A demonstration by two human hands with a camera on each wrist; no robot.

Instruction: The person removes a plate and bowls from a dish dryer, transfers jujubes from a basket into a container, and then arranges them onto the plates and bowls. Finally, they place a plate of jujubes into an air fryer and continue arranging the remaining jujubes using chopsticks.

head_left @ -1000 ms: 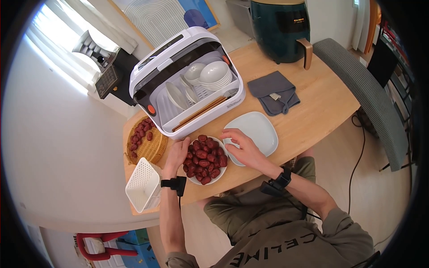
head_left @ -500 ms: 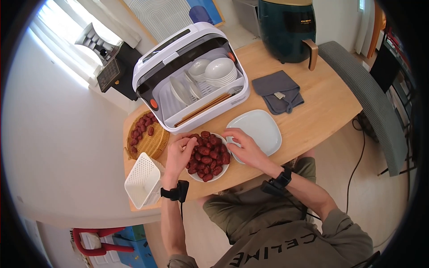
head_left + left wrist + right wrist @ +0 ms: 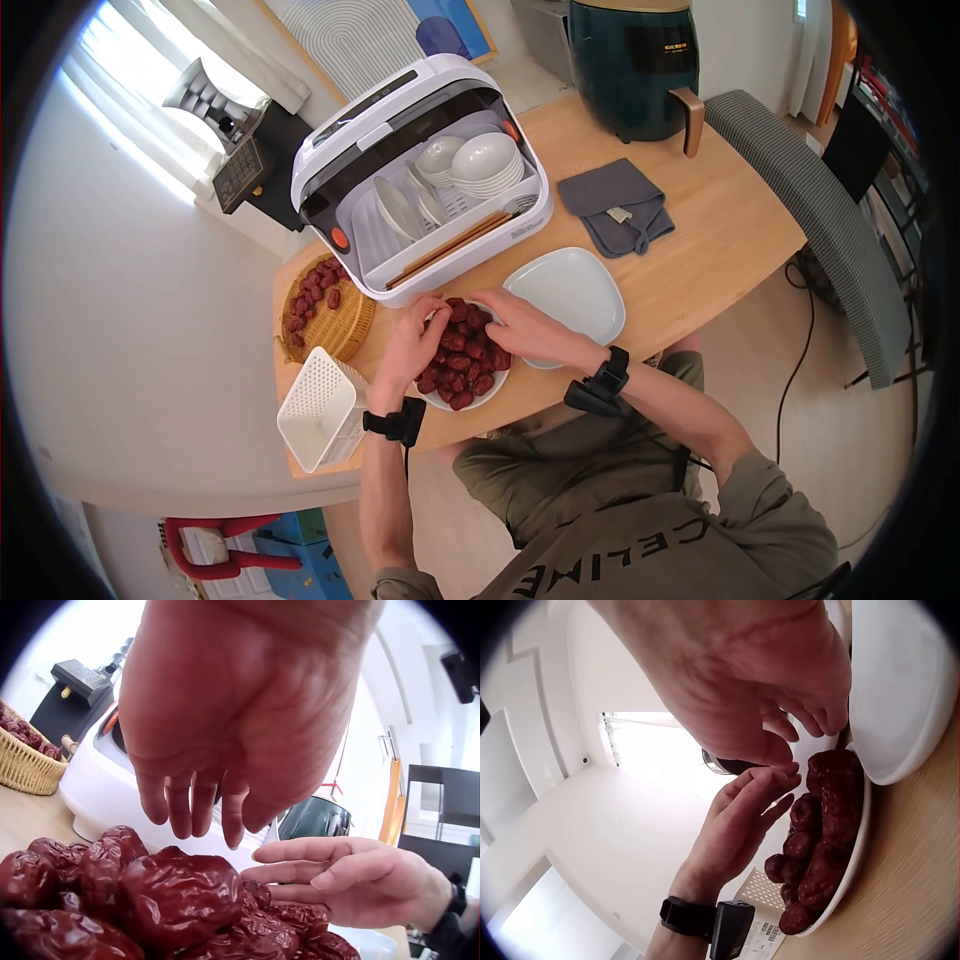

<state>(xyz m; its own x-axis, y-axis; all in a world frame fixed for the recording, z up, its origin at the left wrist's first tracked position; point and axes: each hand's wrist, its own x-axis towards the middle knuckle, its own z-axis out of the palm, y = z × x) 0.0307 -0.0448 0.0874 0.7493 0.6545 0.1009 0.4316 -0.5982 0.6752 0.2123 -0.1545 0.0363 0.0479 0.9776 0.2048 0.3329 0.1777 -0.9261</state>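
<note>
Dark red dates (image 3: 458, 372) (image 3: 180, 900) (image 3: 832, 832) are heaped on a round white plate (image 3: 482, 400) (image 3: 860, 870) near the table's front edge. Over the heap's back left side hovers the left hand (image 3: 408, 348) (image 3: 244, 705) (image 3: 731, 829), fingers pointing down and loosely bent, with no date visible in them. The right hand (image 3: 542, 335) (image 3: 371, 885) (image 3: 742, 679) reaches across the back right of the heap, fingers extended and palm facing the left hand. Both sets of fingertips are close together; whether they touch dates is unclear.
A pale square plate (image 3: 575, 290) lies beside the dates, right of them. Behind stands a white dish box (image 3: 480, 250) with bowls and chopsticks. A wicker tray (image 3: 345, 325), white perforated basket (image 3: 315, 420), grey cloth (image 3: 618, 205) and green air fryer (image 3: 635, 75) surround them.
The right hand has moved left from the square plate's edge to over the dates. The left hand has come from the plate's left rim over the heap, its fingers now nearer the right hand.
</note>
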